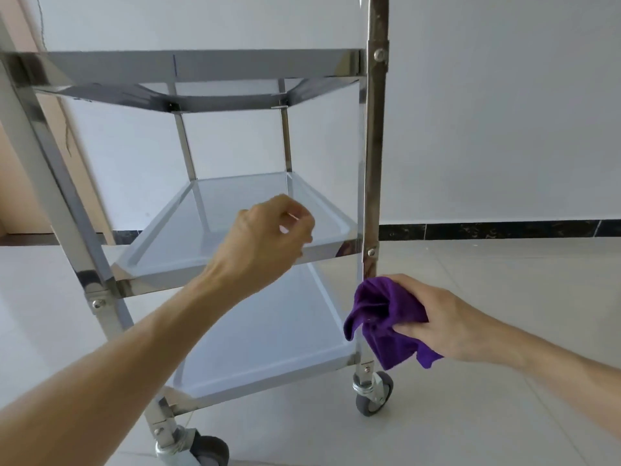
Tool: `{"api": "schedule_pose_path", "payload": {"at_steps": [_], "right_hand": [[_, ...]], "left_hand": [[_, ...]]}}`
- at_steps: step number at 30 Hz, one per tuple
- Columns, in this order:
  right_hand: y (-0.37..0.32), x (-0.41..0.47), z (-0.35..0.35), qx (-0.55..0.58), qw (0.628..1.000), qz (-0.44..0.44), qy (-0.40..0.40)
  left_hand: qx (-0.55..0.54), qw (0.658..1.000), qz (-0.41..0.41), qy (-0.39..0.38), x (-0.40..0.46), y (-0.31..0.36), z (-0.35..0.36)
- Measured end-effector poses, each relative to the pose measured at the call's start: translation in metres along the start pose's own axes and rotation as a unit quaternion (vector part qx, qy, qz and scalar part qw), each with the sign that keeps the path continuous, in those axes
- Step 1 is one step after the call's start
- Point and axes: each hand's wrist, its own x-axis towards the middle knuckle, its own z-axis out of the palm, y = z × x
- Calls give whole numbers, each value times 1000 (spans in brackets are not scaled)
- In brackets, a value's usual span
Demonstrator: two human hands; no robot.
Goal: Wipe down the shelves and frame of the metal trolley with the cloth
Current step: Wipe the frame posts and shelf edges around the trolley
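— Which bit are you on?

— The frame, I'd say. My right hand [447, 326] has the purple cloth [386, 322] bunched up, thumb on top and fingers curled under it, and the cloth is pressed against the near right upright [371, 196] of the trolley, just below the screw where the middle shelf [235, 227] joins it.

— And the other hand?

— My left hand [268, 237] hangs over the front rim of that middle shelf, fingers curled in and gripping nothing that I can see. Whether my knuckles touch the rim I cannot tell.

— How much is left?

— I can't judge from the shine alone. The bottom shelf [268, 348] sits lower than both my hands, and the top shelf [201, 67] well above my fingers.

— What next, then?

— I'd wrap the cloth closer round the post and run it down towards the castor [374, 393] beneath my right fingers, keeping the pressure even. The trolley stands on wheels, so my left hand ought to take hold of the rim and steady it, or it may roll away from the push.
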Motion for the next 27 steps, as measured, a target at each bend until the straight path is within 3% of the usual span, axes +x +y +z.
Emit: {"api": "schedule_pose_path", "payload": {"at_steps": [9,12,20,27], "right_hand": [[31,15,-25,14,994,24,107],[33,23,-24,21,992,23,124],[20,36,-32,38,987,26,155],[-8,67,-5,56,990,-1,127]], "left_hand": [[-147,989,-23,11,77,58,75],[-125,991,-22,39,83,56,83],[-84,995,1,55,58,38,51],[-132,988,-17,74,2,5,-16]]}}
